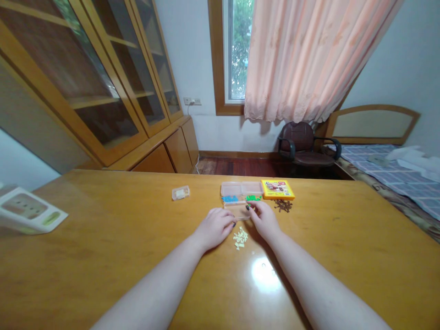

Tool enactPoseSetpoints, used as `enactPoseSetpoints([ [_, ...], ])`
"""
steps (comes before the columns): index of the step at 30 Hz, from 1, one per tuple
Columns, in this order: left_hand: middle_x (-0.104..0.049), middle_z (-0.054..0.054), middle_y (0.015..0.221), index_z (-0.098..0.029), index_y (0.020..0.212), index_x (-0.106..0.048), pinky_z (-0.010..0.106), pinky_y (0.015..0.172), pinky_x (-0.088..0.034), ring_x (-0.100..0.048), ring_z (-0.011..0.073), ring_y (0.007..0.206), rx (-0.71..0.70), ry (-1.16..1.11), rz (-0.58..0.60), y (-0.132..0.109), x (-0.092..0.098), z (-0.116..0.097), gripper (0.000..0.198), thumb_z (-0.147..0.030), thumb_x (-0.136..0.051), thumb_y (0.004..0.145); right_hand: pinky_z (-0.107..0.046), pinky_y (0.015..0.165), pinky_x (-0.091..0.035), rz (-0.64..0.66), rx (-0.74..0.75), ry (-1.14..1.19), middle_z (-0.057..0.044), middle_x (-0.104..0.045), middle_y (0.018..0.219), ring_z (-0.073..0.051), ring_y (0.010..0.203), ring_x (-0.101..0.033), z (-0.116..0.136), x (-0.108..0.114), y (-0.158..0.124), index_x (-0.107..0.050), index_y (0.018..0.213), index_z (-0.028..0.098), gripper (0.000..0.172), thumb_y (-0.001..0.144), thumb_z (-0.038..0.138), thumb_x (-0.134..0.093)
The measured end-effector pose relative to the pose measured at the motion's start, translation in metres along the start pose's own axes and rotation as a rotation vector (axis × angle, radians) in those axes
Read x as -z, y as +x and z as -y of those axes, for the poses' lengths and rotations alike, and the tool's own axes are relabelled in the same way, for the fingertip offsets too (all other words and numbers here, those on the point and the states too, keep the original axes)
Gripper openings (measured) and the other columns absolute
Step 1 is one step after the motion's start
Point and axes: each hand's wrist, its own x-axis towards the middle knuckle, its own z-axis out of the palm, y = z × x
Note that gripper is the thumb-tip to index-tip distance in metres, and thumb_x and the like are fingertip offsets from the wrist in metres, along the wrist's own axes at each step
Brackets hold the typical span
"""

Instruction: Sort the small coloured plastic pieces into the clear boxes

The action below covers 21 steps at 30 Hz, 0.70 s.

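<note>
A small clear plastic box lies on the table between my hands. My left hand is curled at its left front corner, thumb and fingertips against the edge. At the right side, my right hand pinches the box's rim between thumb and fingers. Just behind are small blue pieces and green pieces, in front of open clear lids. A loose pile of pale yellow pieces lies close in front of the box, nearest my left hand. My palms hide parts of the box's sides.
A yellow printed box stands back right, with small brown pieces before it. Another little clear case sits back left. A white power-socket unit is at the table's left edge. Beyond are a chair and a glass-door cabinet.
</note>
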Motion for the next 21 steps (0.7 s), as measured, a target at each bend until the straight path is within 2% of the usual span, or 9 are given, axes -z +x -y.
enactPoseSetpoints([
  [3, -0.063, 0.004, 0.103, -0.026, 0.096, -0.068, 0.037, 0.091, -0.039, -0.051, 0.0192, 0.096, -0.08, 0.063, 0.064, 0.001, -0.005, -0.006, 0.02, -0.025, -0.05, 0.087, -0.031, 0.071, -0.047, 0.017, -0.007, 0.0, -0.007, -0.068, 0.085, -0.018, 0.072, -0.059, 0.0, 0.0, 0.0, -0.066, 0.094, 0.017, 0.024, 0.085, 0.026, -0.047],
  [10, -0.062, 0.002, 0.101, -0.03, 0.096, -0.069, 0.037, 0.093, -0.035, -0.048, 0.0195, 0.098, -0.074, 0.099, 0.113, 0.0, -0.008, -0.004, 0.021, -0.021, -0.054, 0.084, -0.027, 0.066, -0.046, 0.131, -0.019, -0.022, -0.006, -0.069, 0.079, -0.017, 0.072, -0.061, 0.001, 0.0, -0.002, -0.068, 0.086, 0.019, 0.023, 0.085, 0.03, -0.049],
  [15, -0.06, 0.004, 0.086, -0.024, 0.088, -0.068, 0.035, 0.085, -0.038, -0.05, 0.0183, 0.088, -0.013, 0.16, 0.113, -0.001, -0.008, -0.001, 0.014, -0.024, -0.054, 0.085, -0.024, 0.062, -0.042, 0.312, 0.113, -0.098, -0.003, -0.068, 0.07, -0.014, 0.065, -0.059, 0.003, 0.006, -0.004, -0.069, 0.078, 0.02, 0.022, 0.084, 0.03, -0.051],
  [18, -0.059, 0.003, 0.081, -0.022, 0.083, -0.066, 0.032, 0.08, -0.038, -0.051, 0.0179, 0.084, 0.003, 0.208, 0.131, 0.0, -0.008, 0.001, 0.013, -0.025, -0.054, 0.085, -0.023, 0.064, -0.043, 0.447, 0.186, -0.129, -0.002, -0.071, 0.075, -0.014, 0.068, -0.062, 0.004, 0.01, -0.004, -0.071, 0.083, 0.022, 0.018, 0.082, 0.028, -0.054],
  [21, -0.059, 0.003, 0.083, -0.022, 0.087, -0.065, 0.031, 0.077, -0.038, -0.051, 0.0174, 0.083, 0.01, 0.227, 0.141, -0.001, -0.008, 0.002, 0.012, -0.025, -0.053, 0.086, -0.024, 0.067, -0.044, 0.509, 0.227, -0.182, -0.003, -0.073, 0.081, -0.016, 0.073, -0.065, 0.004, 0.012, -0.004, -0.072, 0.086, 0.024, 0.02, 0.082, 0.027, -0.053],
])
